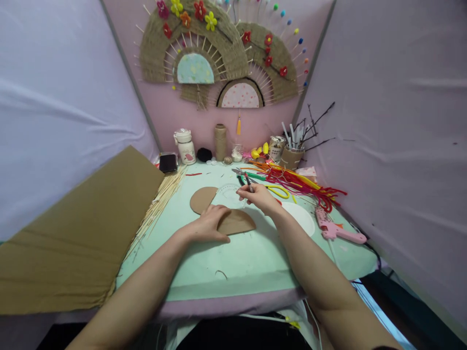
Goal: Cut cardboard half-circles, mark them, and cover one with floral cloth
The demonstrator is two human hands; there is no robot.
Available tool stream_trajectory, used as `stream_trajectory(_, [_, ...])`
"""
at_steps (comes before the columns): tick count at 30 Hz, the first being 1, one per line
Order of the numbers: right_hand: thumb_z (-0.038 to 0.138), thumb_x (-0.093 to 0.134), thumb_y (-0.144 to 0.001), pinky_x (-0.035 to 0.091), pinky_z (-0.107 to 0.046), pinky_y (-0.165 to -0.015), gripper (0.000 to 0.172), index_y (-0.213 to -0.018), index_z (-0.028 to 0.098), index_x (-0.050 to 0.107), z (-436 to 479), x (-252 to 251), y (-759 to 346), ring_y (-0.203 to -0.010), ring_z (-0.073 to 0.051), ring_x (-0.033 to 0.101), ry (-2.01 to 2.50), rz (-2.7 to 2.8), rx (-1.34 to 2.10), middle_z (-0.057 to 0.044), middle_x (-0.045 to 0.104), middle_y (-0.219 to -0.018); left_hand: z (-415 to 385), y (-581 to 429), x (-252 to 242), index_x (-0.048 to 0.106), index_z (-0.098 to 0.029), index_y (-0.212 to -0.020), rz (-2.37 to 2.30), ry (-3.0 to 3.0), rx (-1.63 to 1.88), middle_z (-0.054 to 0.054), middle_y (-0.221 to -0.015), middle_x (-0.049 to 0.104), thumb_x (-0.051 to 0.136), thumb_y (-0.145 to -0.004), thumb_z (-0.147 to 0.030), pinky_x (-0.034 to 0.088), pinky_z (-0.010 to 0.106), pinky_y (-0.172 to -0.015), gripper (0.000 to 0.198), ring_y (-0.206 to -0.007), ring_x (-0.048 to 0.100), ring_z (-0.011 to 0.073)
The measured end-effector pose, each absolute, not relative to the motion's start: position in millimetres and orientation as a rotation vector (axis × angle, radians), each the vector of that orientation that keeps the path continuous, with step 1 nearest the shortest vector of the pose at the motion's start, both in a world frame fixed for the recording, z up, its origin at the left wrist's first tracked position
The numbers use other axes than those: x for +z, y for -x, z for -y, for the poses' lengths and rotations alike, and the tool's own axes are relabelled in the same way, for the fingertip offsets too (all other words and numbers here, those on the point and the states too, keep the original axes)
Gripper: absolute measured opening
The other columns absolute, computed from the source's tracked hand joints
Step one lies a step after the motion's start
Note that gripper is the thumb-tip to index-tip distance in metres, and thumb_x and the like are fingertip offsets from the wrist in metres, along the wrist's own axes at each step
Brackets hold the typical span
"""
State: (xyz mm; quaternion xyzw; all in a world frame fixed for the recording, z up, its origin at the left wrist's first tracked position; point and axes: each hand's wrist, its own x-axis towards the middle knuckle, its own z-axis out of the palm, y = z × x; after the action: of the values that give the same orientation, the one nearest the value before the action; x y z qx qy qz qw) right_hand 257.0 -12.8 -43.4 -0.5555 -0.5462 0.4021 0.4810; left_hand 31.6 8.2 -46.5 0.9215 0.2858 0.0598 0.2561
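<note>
My left hand (208, 224) is curved round the left end of a brown cardboard half-circle (239, 222), fingers at its upper edge and thumb at its lower edge, holding it flat on the table. A second cardboard half-circle (202, 198) lies just behind this hand. In my right hand (260, 198) is a dark pen (248, 182), pinched between thumb and fingers and held above the table. A clear round plastic template (229, 195) with markings lies between the two pieces and my right hand, partly covered by the hand.
Pliers (239, 172) and yellow-handled scissors (279, 189) lie behind my right hand. Coloured pipe cleaners (299, 182), a white disc (299, 218) and a pink glue gun (339, 231) are to the right. Thin sticks (160, 199) and a large cardboard sheet (83, 233) lie left.
</note>
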Motion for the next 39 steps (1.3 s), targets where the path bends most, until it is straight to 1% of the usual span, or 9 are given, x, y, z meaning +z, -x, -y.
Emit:
stream_trajectory(3, [0.033,0.068,-0.070,0.042,-0.022,-0.052,0.021,-0.081,0.015,0.067,14,-41,-261,-0.057,-0.011,0.055,1.380,1.367,0.999,-0.001,0.066,-0.064,-11,-32,-50,0.046,-0.018,-0.133,-0.801,-2.500,0.192,0.015,-0.130,0.052,0.073,-0.065,-0.044,0.038,0.046,-0.102,0.078,-0.122,0.045,0.0341])
stream_trajectory(11, [0.031,0.068,-0.071,0.040,-0.022,-0.053,0.022,-0.085,0.015,0.069,15,-44,-274,-0.056,-0.011,0.053,1.521,1.644,0.976,0.001,0.064,-0.062,-25,-27,-56,0.023,-0.012,-0.148,-0.892,-2.372,0.252,0.019,-0.135,0.049,0.079,-0.061,-0.044,0.038,0.046,-0.104,0.108,-0.125,0.047,0.0337])
stream_trajectory(15, [0.029,0.067,-0.072,0.043,-0.022,-0.058,0.018,-0.085,0.016,0.070,16,-49,-265,-0.060,-0.012,0.056,1.536,1.817,0.955,0.002,0.064,-0.066,-25,-28,-54,0.025,-0.012,-0.148,-0.846,-2.391,0.274,0.021,-0.136,0.049,0.081,-0.060,-0.044,0.037,0.047,-0.104,0.109,-0.126,0.046,0.0353])
stream_trajectory(22, [0.024,0.069,-0.074,0.045,-0.024,-0.068,0.013,-0.085,0.017,0.072,16,-57,-251,-0.075,-0.016,0.062,1.594,1.909,0.887,-0.001,0.070,-0.078,-30,-23,-52,0.035,-0.016,-0.144,-0.786,-2.480,0.190,0.019,-0.143,0.046,0.080,-0.061,-0.043,0.035,0.047,-0.106,0.098,-0.134,0.040,0.0362])
stream_trajectory(26, [0.025,0.071,-0.074,0.045,-0.028,-0.076,0.020,-0.093,0.019,0.072,14,-56,-258,-0.085,-0.019,0.063,1.607,1.914,0.725,-0.003,0.072,-0.089,-37,-17,-56,0.034,-0.018,-0.145,-0.747,-2.475,0.199,0.017,-0.146,0.043,0.078,-0.063,-0.043,0.036,0.043,-0.106,0.097,-0.134,0.040,0.0335])
stream_trajectory(30, [0.030,0.073,-0.074,0.043,-0.028,-0.074,0.027,-0.098,0.019,0.072,19,-51,-268,-0.083,-0.019,0.061,1.639,1.891,0.709,-0.004,0.069,-0.090,-41,-10,-56,0.031,-0.022,-0.147,-0.766,-2.398,0.184,0.014,-0.150,0.040,0.077,-0.064,-0.045,0.042,0.040,-0.100,0.097,-0.128,0.048,0.0316])
stream_trajectory(33, [0.039,0.079,-0.067,0.042,-0.028,-0.074,0.046,-0.108,0.020,0.070,28,-52,-270,-0.084,-0.020,0.058,1.611,2.027,0.689,-0.003,0.062,-0.089,-42,-8,-55,0.034,-0.023,-0.146,-0.787,-2.364,0.170,0.014,-0.145,0.045,0.078,-0.062,-0.044,0.046,0.039,-0.094,0.097,-0.119,0.055,0.0307])
stream_trajectory(35, [0.043,0.082,-0.063,0.042,-0.028,-0.074,0.056,-0.113,0.021,0.069,33,-55,-267,-0.084,-0.020,0.056,1.596,2.136,0.670,-0.003,0.057,-0.091,-41,-8,-56,0.036,-0.021,-0.145,-0.779,-2.373,0.175,0.014,-0.141,0.050,0.077,-0.062,-0.041,0.045,0.039,-0.095,0.094,-0.120,0.055,0.0306])
stream_trajectory(39, [0.041,0.082,-0.065,0.040,-0.026,-0.070,0.062,-0.122,0.026,0.065,36,-58,-259,-0.081,-0.019,0.055,1.618,2.230,0.677,-0.002,0.051,-0.088,-41,-9,-59,0.036,-0.020,-0.145,-0.772,-2.376,0.172,0.014,-0.137,0.052,0.076,-0.062,-0.035,0.044,0.039,-0.096,0.094,-0.120,0.055,0.0307])
